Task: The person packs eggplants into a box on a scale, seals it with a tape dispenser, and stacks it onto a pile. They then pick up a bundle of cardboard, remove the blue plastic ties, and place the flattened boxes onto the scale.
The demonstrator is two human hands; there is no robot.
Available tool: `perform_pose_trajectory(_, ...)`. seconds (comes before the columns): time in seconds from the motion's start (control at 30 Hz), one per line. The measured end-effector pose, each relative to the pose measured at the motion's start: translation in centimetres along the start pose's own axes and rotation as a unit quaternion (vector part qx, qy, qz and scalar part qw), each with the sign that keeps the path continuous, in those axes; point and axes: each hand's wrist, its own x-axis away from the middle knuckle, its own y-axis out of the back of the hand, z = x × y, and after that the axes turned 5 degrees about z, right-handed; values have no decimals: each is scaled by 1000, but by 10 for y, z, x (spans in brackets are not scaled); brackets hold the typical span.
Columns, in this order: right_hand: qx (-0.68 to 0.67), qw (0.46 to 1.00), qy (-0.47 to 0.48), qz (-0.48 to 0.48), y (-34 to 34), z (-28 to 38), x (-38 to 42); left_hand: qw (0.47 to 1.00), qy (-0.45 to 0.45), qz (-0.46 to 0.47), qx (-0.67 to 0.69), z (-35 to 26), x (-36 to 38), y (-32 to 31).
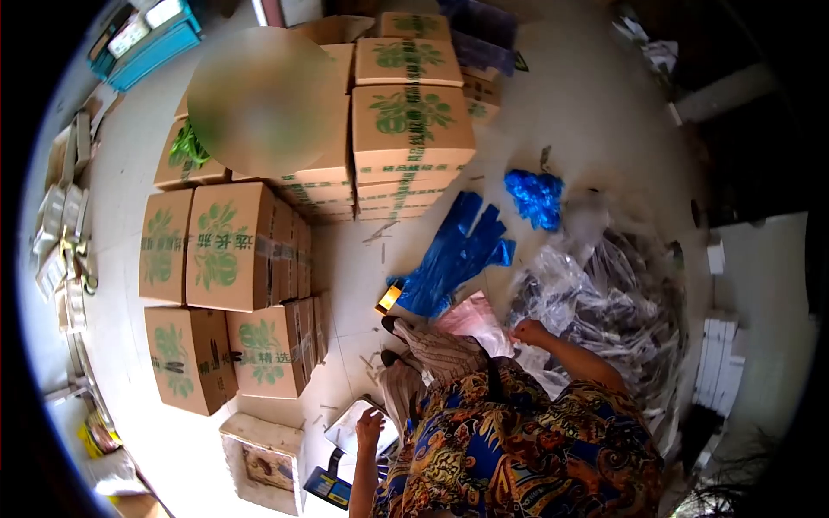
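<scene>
My right hand (531, 333) is closed at the edge of a pink plastic bag (477, 323), with the fingers partly hidden. Just beyond that bag a large blue plastic bag (451, 259) lies flat on the floor, a small yellow box (388, 300) at its lower corner. To the right of my right hand spreads a big heap of clear plastic bags (596, 302). My left hand (370, 429) is above a scale (350, 425) with a pale platform; its fingers are apart and it holds nothing. The scale's blue display (326, 489) shows beside my forearm.
Cardboard cartons (220, 246) with green plant prints are stacked at left and ahead. A white foam box (263, 464) sits left of the scale. Crumpled blue plastic (534, 198) lies ahead. Small scraps litter the tiles. A blurred round patch covers part of the stacks.
</scene>
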Motion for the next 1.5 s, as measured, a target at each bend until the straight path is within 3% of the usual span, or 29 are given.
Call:
perform_pose_trajectory(0.07, -81, 995, -6, -57, -20, -11, 20, 999, 35, -15, 21, 23, 9, 17)
perform_pose_trajectory(0.13, -30, 996, -71, -39, -24, 3, 43, 992, 81, -46, 86, 35, 20, 36)
perform_pose_trajectory(0.2, -28, 997, -76, 12, -48, -20, 53, 986, 96, -74, 115, 45, 24, 55)
perform_pose_trajectory(0.23, -28, 995, -86, 38, -56, -28, 62, 987, 92, -75, 106, 51, 27, 64)
perform_pose_trajectory(0.33, -162, 976, -145, -3, -89, -31, 105, 991, 92, -79, 59, 55, 30, 81)
perform_pose_trajectory(0.47, -233, 958, -158, 52, -142, -58, 126, 991, 106, -78, 23, 65, 10, 90)
perform_pose_trajectory(0.5, -189, 975, -103, 55, -151, -63, 135, 991, 106, -80, 27, 65, 9, 85)
perform_pose_trajectory(0.53, -56, 984, -145, 84, -152, -55, 143, 991, 120, -64, -2, 63, 7, 82)
perform_pose_trajectory(0.6, 94, 993, -65, 25, -181, -83, 153, 994, 108, -8, 26, 55, 13, 70)
perform_pose_trajectory(0.73, -124, 980, -147, 44, -179, -114, 180, 993, 96, 62, 25, 28, 6, 38)
perform_pose_trajectory(0.87, -235, 952, -189, 57, -164, -134, 184, 994, 93, 32, -43, 5, -32, 13)
perform_pose_trajectory(1.07, -343, 916, -191, 86, -126, -179, 132, 995, -33, 38, -87, -98, -91, -91)
perform_pose_trajectory(1.13, -380, 901, -185, 99, -104, -202, 93, 992, -61, 70, -89, -141, -104, -145)
perform_pose_trajectory(1.17, -398, 893, -178, 107, -82, -222, 70, 992, -63, 85, -75, -185, -121, -205)
perform_pose_trajectory(1.23, -458, 866, -183, 85, -42, -250, 50, 988, -30, 134, -74, -212, -130, -255)
perform_pose_trajectory(1.33, -586, 783, -206, -27, 16, -284, 41, 973, 32, 188, -128, -249, -157, -324)
perform_pose_trajectory(1.4, -576, 793, -196, -31, 55, -311, 45, 965, 1, 199, -173, -264, -184, -354)
perform_pose_trajectory(1.47, -591, 772, -228, -63, 90, -340, 44, 972, -44, 190, -130, -310, -179, -385)
perform_pose_trajectory(1.5, -589, 760, -257, -91, 102, -354, 40, 984, -51, 143, -97, -341, -160, -403)
